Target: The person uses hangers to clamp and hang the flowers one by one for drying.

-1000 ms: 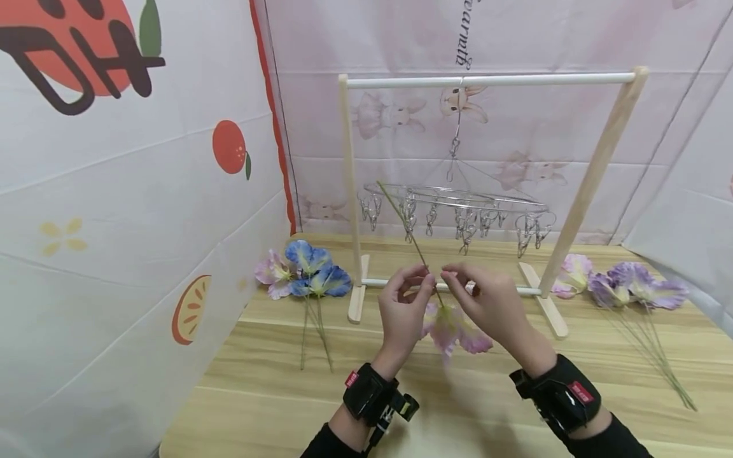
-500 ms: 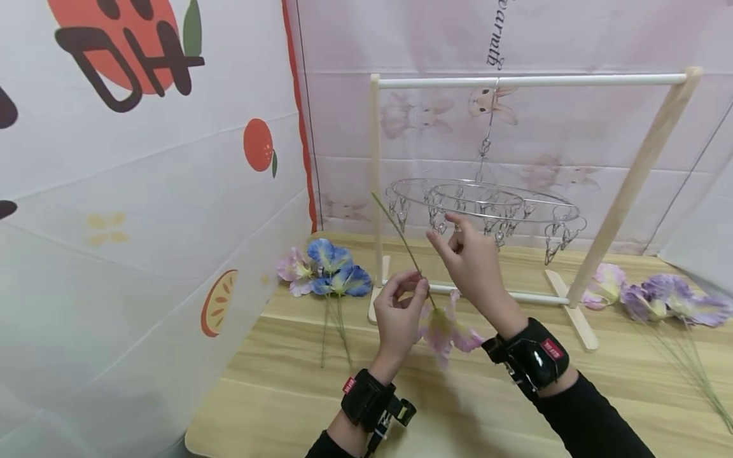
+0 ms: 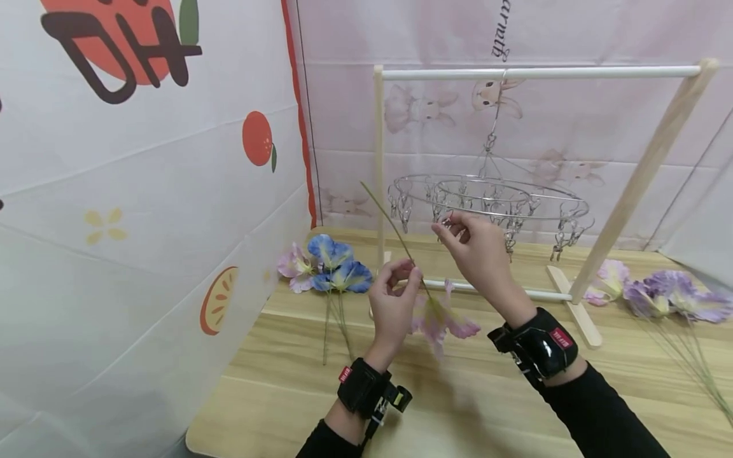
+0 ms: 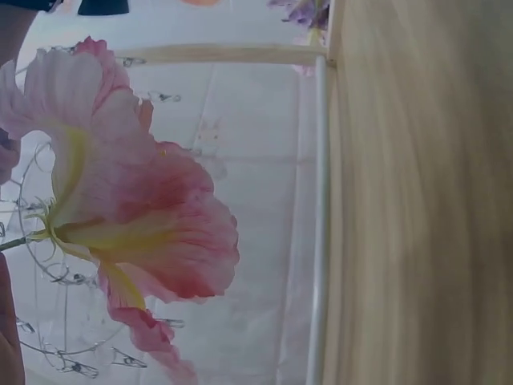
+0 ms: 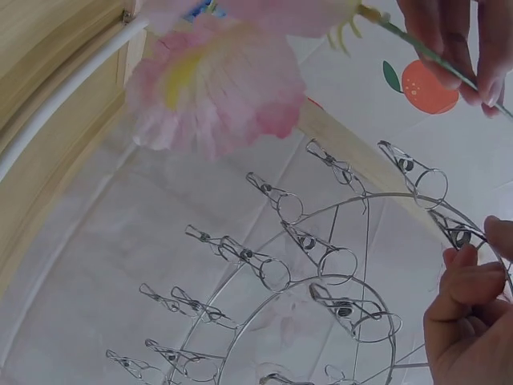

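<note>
My left hand (image 3: 394, 308) pinches the green stem (image 3: 395, 230) of a pink artificial flower (image 3: 438, 321), which hangs head-down with its stem slanting up to the left. The petals (image 4: 160, 208) fill much of the left wrist view. A round metal clip hanger (image 3: 544, 218) hangs above the table, ringed with wire clips. At its near left side, my right hand (image 3: 483, 254) pinches one wire clip (image 5: 458, 234) between thumb and finger. In the right wrist view that clip sits close beside the ring, its far end partly hidden by the fingers.
The hanger hooks over the white top bar (image 3: 572, 72) of a wooden rack (image 3: 647, 178). Blue flowers (image 3: 338, 264) and a pink one (image 3: 294, 267) lie left of the rack. Purple flowers (image 3: 676, 296) and another pink one (image 3: 607, 283) lie to its right.
My right hand has left the flower stem, gone up to the hanger, and closed its fingertips on a clip. The left hand keeps hold of the stem. The head view has shifted to the left.
</note>
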Demonstrator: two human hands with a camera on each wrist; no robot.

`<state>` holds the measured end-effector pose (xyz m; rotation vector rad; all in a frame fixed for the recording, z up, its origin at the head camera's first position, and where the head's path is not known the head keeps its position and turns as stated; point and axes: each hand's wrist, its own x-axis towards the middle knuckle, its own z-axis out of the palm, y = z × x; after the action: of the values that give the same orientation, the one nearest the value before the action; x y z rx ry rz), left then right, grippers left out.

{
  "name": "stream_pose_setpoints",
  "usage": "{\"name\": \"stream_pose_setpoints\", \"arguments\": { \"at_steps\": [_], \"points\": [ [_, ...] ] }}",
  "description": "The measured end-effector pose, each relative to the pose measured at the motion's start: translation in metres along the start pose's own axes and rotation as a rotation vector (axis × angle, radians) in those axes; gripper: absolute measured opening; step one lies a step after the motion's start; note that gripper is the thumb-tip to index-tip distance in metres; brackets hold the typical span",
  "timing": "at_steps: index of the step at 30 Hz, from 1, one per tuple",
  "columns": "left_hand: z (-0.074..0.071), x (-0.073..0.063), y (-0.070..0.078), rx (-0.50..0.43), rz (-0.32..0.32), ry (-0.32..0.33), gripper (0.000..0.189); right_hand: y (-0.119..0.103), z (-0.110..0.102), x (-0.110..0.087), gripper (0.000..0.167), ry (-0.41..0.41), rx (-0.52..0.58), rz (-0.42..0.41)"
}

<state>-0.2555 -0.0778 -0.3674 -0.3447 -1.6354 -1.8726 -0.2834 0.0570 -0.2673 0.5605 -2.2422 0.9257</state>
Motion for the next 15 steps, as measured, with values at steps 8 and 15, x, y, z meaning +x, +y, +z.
{"name": "stream_pose_setpoints", "arguments": {
  "at_steps": [8, 15],
  "points": [
    [0.013, 0.023, 0.008, -0.018, 0.006, -0.003, 0.023, 0.01, -0.007, -0.005, 0.023, -0.06, 0.084, -0.012],
    [0.026, 0.038, 0.013, -0.022, -0.043, -0.071, 0.027, 0.017, -0.009, -0.011, 0.019, -0.089, 0.189, -0.049]
  ]
}}
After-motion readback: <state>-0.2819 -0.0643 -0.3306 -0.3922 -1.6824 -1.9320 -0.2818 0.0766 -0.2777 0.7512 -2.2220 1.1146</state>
